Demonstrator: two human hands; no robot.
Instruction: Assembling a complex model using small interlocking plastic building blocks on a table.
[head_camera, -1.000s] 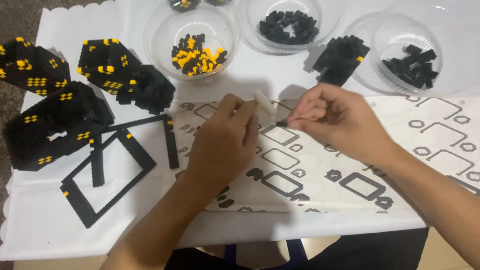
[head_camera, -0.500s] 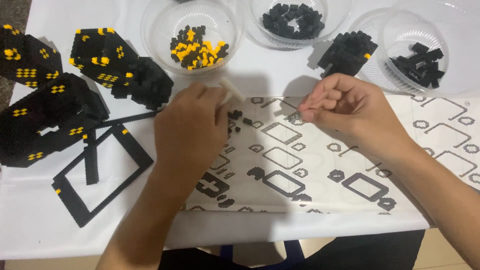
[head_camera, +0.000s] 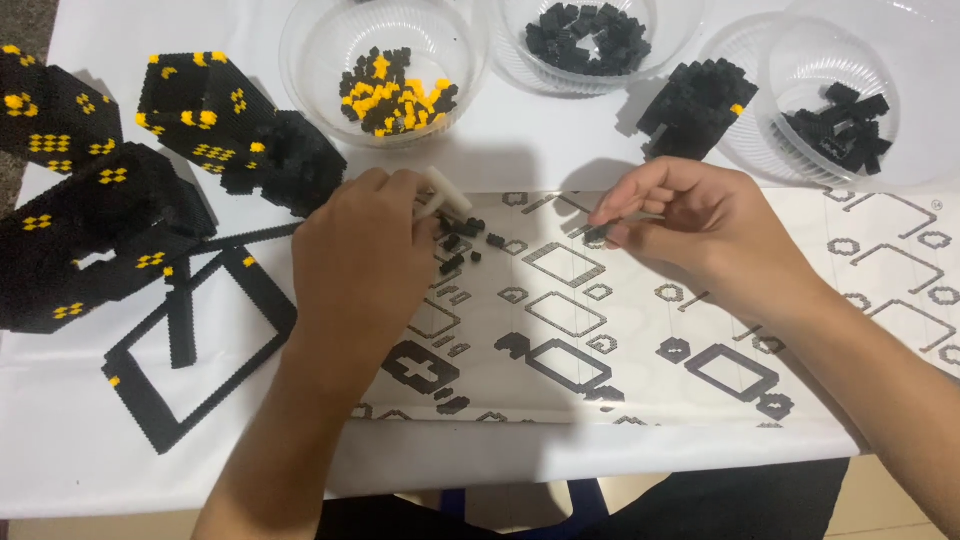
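Hands over a block-building sheet

Black-and-yellow block structures crowd the table's left edge, with a flat black frame lying just below them. Beside the frame, the left hand is curled, its fingers pinched around a small white tool whose tip sits by loose black pieces scattered on the printed instruction sheet. Farther right, the right hand rests over the same sheet, thumb and forefinger pressed on a tiny black block. Along the far edge stand three clear bowls: one of mixed yellow and black blocks, then two of black blocks, with a small black block cluster between the last two.
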